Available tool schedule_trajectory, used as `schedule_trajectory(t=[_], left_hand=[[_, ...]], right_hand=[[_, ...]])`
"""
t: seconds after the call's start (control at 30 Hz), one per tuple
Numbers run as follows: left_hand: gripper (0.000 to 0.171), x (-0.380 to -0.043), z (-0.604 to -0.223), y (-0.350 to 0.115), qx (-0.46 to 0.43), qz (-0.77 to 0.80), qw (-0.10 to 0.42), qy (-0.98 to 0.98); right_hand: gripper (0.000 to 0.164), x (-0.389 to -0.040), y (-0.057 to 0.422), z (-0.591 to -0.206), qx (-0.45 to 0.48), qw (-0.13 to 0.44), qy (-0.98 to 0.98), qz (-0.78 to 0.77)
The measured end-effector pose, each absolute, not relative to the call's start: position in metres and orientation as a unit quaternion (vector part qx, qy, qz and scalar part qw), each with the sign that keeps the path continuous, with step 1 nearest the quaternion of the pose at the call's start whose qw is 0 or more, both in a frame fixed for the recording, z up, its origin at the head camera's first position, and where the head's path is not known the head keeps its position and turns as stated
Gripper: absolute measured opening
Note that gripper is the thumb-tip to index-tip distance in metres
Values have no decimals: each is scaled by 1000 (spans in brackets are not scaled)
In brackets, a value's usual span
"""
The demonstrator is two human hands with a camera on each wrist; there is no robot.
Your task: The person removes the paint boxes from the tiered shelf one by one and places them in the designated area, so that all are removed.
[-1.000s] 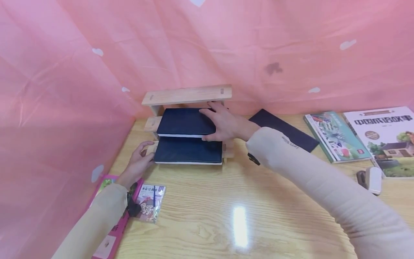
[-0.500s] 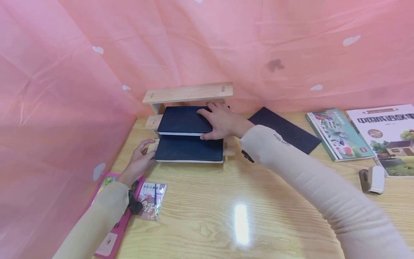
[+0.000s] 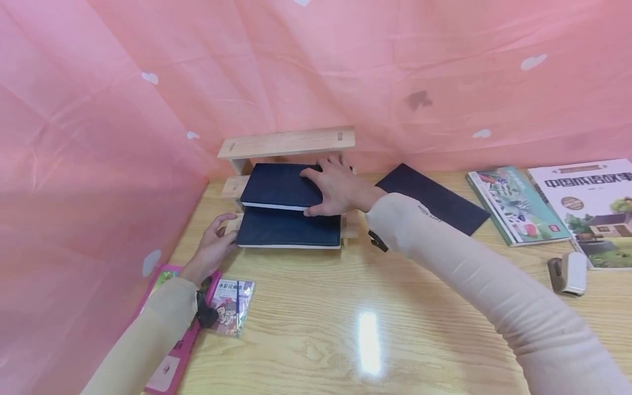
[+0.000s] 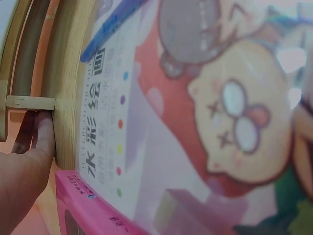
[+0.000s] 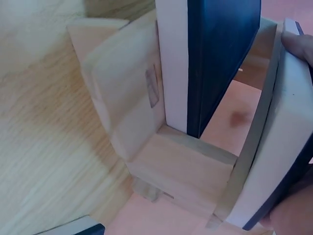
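Observation:
A small tiered wooden shelf [image 3: 286,141] stands against the pink cloth. On its middle tier lies a dark blue book [image 3: 278,184] with white page edges. Another dark blue book [image 3: 288,227] lies on the tier below. My right hand [image 3: 336,186] grips the upper book by its right end, thumb at the front edge and fingers toward the back. In the right wrist view a thumb [image 5: 297,46] rests on that book's page edge. At the shelf's lower left end, my left hand [image 3: 212,247] holds the wooden side; its fingertips are partly hidden in the left wrist view.
A flat dark sheet or cover [image 3: 434,197] lies right of the shelf. Farther right are a green book [image 3: 518,206], a large white picture book [image 3: 587,214] and a stapler-like object [image 3: 568,274]. Under the left forearm lie a pink book [image 3: 182,351] and a plastic-wrapped painting book [image 3: 229,307].
Since one second ago my right hand has shifted slightly left on the upper book. Both books and the left hand look almost unchanged; the view has moved a little.

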State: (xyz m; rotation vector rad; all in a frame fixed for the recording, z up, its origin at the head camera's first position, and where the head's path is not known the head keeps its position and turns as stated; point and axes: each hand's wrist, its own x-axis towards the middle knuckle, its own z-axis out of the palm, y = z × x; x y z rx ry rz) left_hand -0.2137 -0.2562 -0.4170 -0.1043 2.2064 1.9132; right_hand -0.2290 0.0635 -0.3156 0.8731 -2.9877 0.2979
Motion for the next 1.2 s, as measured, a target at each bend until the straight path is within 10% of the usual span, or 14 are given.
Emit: schedule_trajectory(t=[1.2], left_hand=[[43, -212, -411, -254, -45, 648, 107, 753]], right_hand=[[77, -156, 124, -312, 247, 117, -947, 171]])
